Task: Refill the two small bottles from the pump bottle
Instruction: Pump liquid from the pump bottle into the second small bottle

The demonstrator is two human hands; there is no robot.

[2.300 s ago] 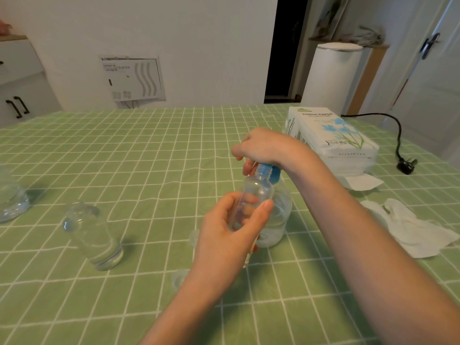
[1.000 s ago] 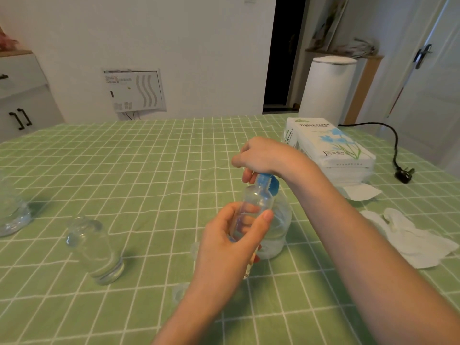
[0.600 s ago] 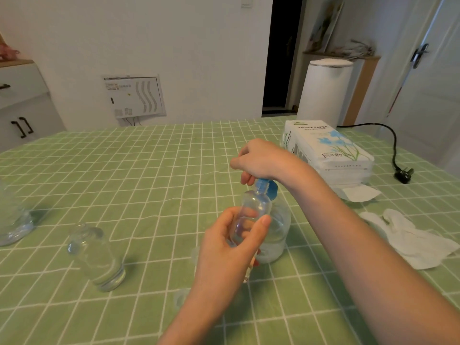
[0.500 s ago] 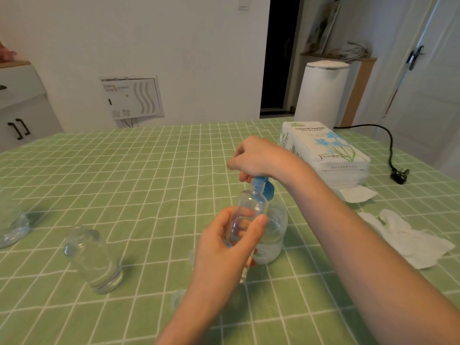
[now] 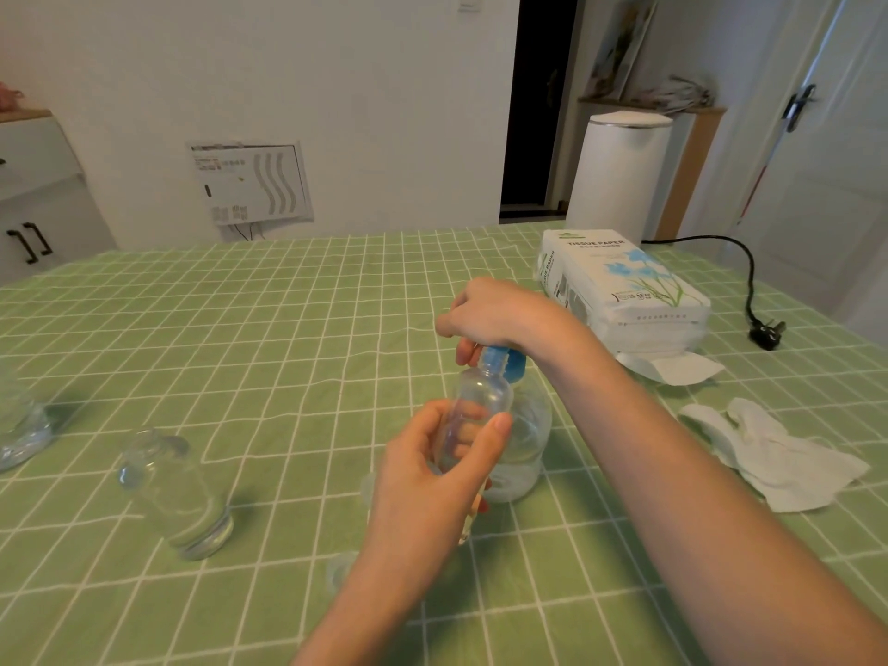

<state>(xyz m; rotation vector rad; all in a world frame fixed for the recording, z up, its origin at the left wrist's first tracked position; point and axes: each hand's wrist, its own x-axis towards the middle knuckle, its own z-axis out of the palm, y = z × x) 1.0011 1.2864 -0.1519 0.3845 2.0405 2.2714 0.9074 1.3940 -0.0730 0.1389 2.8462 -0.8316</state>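
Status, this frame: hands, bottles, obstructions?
Left hand grips small bottle under the spout. Right hand curled over pump bottle head. Second small bottle stands aside, left.

- I work from a single view: a wide-angle camera worn on the person's head
- it faces forward and down across the desk, reaching the far wall
- it sits close; the left hand and right hand sit mid-frame; both forearms run off the bottom edge
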